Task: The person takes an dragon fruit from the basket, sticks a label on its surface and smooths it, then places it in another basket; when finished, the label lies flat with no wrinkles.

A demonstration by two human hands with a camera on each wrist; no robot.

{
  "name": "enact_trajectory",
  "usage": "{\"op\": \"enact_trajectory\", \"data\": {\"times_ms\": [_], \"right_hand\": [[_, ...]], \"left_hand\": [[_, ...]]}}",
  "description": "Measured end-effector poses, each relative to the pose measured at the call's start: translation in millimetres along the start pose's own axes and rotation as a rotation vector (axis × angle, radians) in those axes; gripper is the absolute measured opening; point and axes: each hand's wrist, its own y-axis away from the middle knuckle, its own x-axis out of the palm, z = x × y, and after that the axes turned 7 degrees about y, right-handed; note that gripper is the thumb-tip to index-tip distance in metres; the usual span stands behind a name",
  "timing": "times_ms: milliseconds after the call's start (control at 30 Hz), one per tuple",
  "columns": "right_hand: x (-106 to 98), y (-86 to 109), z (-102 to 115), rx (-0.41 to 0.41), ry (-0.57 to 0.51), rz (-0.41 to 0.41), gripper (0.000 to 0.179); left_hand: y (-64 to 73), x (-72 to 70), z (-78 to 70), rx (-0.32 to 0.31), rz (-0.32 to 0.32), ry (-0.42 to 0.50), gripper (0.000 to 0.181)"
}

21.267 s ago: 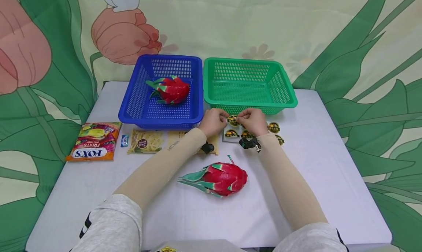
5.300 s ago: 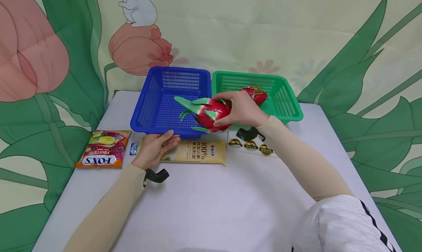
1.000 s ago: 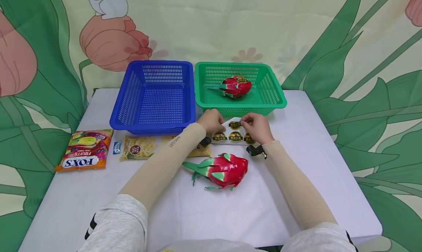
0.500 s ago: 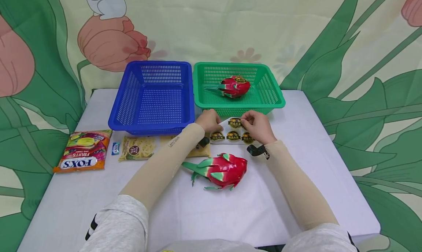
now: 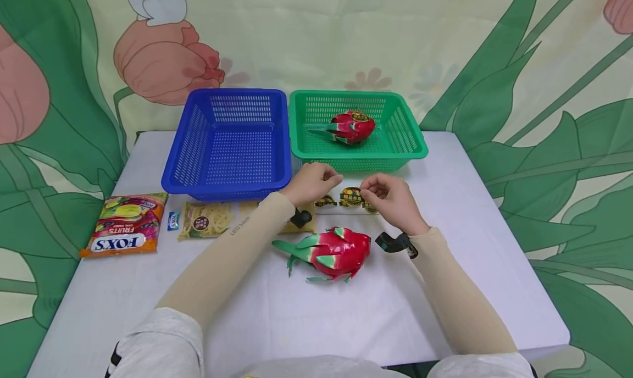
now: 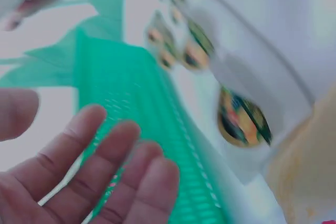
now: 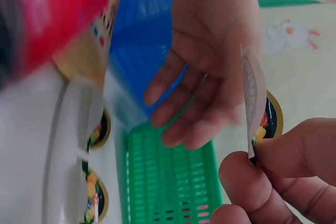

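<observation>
My right hand (image 5: pixel 393 202) pinches one round black-and-gold sticker (image 7: pixel 272 116) by its edge between thumb and fingertip, held up off the table. Across from it, my left hand (image 5: pixel 312 181) hovers over the sticker sheet (image 6: pixel 273 66); its fingers are loosely spread and hold nothing in the left wrist view. The sheet lies flat before the green basket, partly hidden by the hands, with several stickers on it. Nearer the body, a red dragon fruit (image 5: pixel 341 251) with green leaf tips lies on the table. Another dragon fruit (image 5: pixel 353 128), bearing a sticker, sits in the green basket (image 5: pixel 346 164).
An empty blue basket (image 5: pixel 227 190) stands left of the green one. In front of it lies a pasta packet (image 5: pixel 205 221), partly under my left forearm. Further left are a small blue wrapped candy (image 5: pixel 173 221) and a FOX'S candy bag (image 5: pixel 126 224).
The sticker has come off the sheet into my right hand, which has drawn back toward the body and right. My left hand has let go of the sheet, which now lies flatter.
</observation>
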Motion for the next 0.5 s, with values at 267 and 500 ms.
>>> {"op": "enact_trajectory", "data": {"times_ms": [267,500], "right_hand": [[4.1,40.3,12.9,-0.017,-0.036,-0.032,0.007],[12.8,69.7,19.2,-0.033,-0.080,-0.043,0.005]], "left_hand": [[59.5,3.1,-13.7,0.149,0.023,0.087,0.036],[90.7,15.7,-17.9,0.221,0.040,0.041,0.028]]}}
